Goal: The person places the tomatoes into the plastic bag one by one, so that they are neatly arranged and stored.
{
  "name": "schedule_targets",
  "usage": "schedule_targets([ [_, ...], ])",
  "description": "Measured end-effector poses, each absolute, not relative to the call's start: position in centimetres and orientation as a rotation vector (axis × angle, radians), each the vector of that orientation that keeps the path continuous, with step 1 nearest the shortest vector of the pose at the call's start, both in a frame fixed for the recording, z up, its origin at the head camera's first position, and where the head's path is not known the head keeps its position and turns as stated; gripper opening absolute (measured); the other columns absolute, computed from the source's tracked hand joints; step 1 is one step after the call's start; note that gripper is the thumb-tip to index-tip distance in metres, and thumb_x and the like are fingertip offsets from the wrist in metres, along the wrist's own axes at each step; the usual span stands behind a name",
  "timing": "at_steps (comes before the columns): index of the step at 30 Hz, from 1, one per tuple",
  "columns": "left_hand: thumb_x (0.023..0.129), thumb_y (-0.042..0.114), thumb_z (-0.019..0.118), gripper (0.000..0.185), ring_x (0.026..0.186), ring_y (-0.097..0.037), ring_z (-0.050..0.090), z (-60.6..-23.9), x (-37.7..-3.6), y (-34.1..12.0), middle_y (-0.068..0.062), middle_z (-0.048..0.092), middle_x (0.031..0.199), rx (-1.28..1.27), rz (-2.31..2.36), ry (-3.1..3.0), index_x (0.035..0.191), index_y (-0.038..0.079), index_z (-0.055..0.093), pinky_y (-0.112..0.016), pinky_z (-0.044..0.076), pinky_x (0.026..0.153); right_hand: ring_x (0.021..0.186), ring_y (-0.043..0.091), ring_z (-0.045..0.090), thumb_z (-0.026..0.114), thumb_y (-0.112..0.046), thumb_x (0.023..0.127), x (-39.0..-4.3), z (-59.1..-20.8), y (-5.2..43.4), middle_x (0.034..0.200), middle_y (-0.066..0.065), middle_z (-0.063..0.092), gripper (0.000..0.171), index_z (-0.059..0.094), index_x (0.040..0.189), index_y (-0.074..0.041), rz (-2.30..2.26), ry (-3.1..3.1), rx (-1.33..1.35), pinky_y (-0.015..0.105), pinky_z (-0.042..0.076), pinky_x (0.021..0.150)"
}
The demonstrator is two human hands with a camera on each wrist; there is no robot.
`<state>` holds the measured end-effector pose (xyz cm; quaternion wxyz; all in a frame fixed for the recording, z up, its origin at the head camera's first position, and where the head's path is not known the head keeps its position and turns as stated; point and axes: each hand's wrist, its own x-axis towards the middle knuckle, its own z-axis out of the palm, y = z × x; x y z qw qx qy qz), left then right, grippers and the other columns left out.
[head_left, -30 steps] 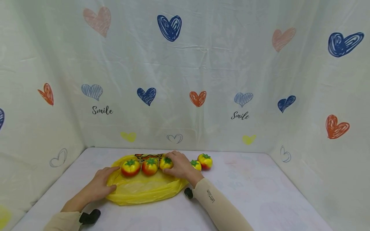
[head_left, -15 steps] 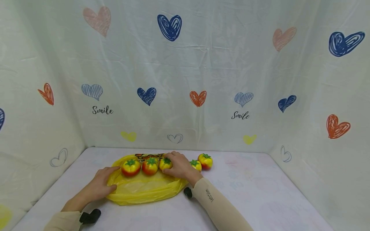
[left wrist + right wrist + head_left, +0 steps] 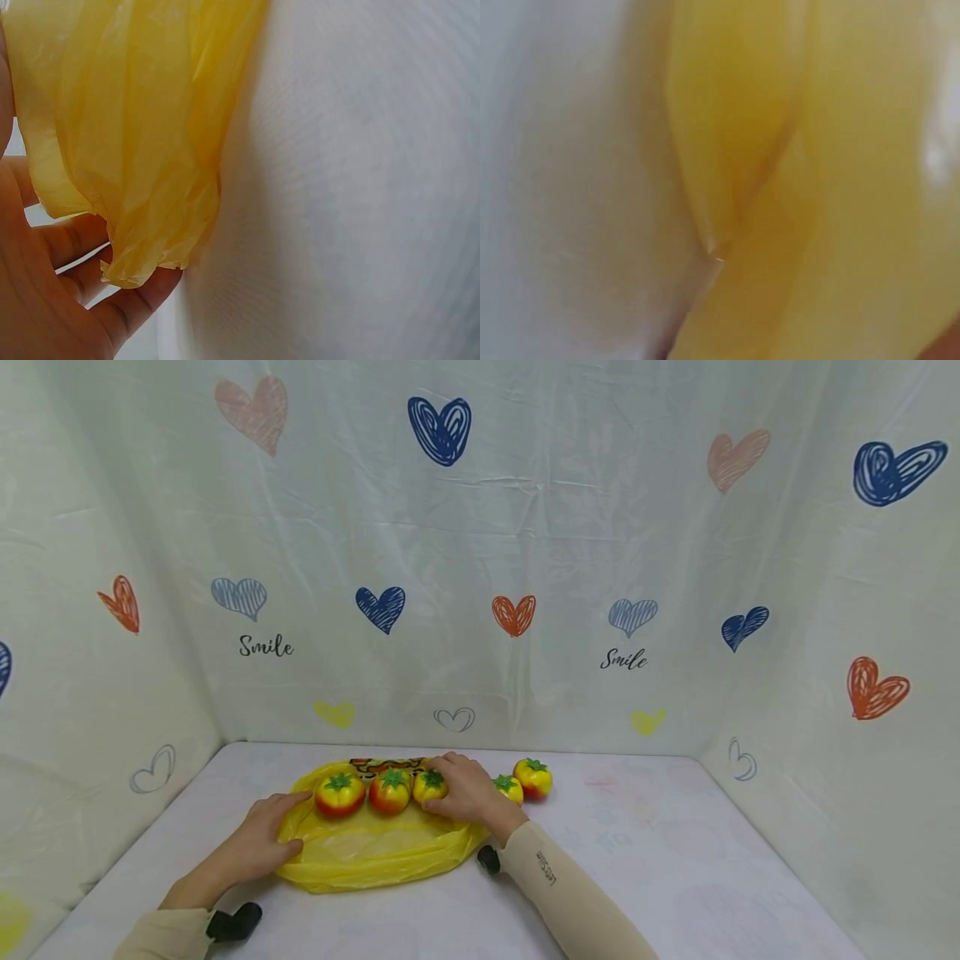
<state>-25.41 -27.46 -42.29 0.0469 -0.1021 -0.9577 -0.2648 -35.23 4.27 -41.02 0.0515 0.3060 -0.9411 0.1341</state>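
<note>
A crumpled yellow plastic bag (image 3: 375,852) lies flat on the white table (image 3: 660,860). Three yellow-red toy tomatoes sit in a row on its far part: one (image 3: 339,794) at the left, one (image 3: 390,791) in the middle and one (image 3: 428,785) at the right. My right hand (image 3: 452,789) curls round the right one. My left hand (image 3: 276,828) grips the bag's left edge; in the left wrist view the plastic (image 3: 135,135) lies pinched over my fingers (image 3: 82,300). The right wrist view is a blur of yellow plastic (image 3: 825,187).
Two more toy tomatoes (image 3: 509,788) (image 3: 533,777) stand on the bare table just right of my right hand. A printed patch (image 3: 378,766) shows at the bag's far edge. Heart-patterned cloth walls (image 3: 480,568) close the table on three sides.
</note>
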Motion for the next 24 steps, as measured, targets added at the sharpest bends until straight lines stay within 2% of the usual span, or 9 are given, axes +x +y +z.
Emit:
schedule_targets([
  [24,0.075,0.015,0.069,0.069,0.113,-0.042,0.04,-42.0,-25.3,-27.3,-0.026,0.045,0.129,-0.275,-0.804,-2.96,0.136,-0.003,0.044,-0.065,0.035,0.094,0.119,0.018,0.05,0.068,-0.043,0.084,-33.0,-38.6,7.0,0.132,-0.003,0.051,0.052,0.055,0.129,-0.02,0.577,-2.771,0.956,0.04,0.041,0.102],
])
